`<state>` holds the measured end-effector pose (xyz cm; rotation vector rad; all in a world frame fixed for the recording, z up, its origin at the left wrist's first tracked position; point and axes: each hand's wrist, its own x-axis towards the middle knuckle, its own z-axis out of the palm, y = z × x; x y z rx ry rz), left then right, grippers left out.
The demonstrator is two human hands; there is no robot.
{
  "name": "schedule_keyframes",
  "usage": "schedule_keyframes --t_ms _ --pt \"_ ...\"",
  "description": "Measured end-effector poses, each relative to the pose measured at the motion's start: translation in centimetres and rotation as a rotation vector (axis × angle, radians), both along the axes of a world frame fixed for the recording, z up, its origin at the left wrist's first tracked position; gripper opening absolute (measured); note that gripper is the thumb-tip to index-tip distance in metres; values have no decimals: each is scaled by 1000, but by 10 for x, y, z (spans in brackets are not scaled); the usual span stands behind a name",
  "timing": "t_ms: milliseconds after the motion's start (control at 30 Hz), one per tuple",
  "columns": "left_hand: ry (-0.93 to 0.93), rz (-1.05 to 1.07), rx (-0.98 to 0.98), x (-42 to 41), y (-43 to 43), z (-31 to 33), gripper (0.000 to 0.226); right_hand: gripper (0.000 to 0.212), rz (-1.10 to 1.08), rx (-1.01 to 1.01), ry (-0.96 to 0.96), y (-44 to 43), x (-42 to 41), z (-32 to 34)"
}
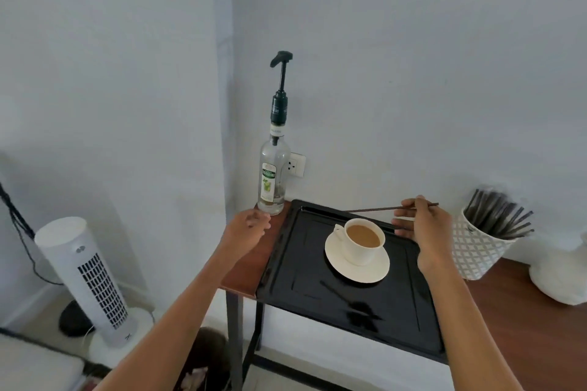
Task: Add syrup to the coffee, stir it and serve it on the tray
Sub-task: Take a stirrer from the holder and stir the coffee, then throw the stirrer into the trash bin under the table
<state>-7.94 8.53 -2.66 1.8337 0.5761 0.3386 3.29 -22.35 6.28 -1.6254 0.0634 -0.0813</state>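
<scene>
A white cup of milky coffee point(363, 240) stands on a white saucer point(357, 270) on the black tray point(286, 263). My right hand point(422, 225) is just right of the cup and pinches a thin dark stir stick point(374, 209), held level above the tray's far edge. A clear syrup bottle point(273, 174) with a tall black pump stands at the table's back left corner. My left hand point(246, 227) hovers in front of the bottle's base, fingers loosely curled, holding nothing.
A white patterned pot point(476, 247) holding several dark stir sticks stands right of the tray on the wooden table point(508, 311). A white rounded object point(562, 279) sits at the far right. A white tower fan point(85, 276) stands on the floor at left. A wall socket point(297, 164) is behind the bottle.
</scene>
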Motion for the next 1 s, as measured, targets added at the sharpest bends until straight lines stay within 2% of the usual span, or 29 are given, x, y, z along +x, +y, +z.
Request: schedule_keyframes --t_ms 167,367,500,700,1000 --pt "-26 112 59 -47 40 9 9 37 119 112 103 55 -36 -9" --pt "4 141 283 -108 81 -4 6 36 228 190 254 124 -73 -33" --pt "98 177 384 -134 110 -13 38 36 260 154 291 166 -93 -51" --pt "223 77 723 -153 169 -35 67 35 238 45 246 234 -119 -73" --pt "263 -240 974 -131 276 -107 77 32 184 -275 145 357 -151 -117"
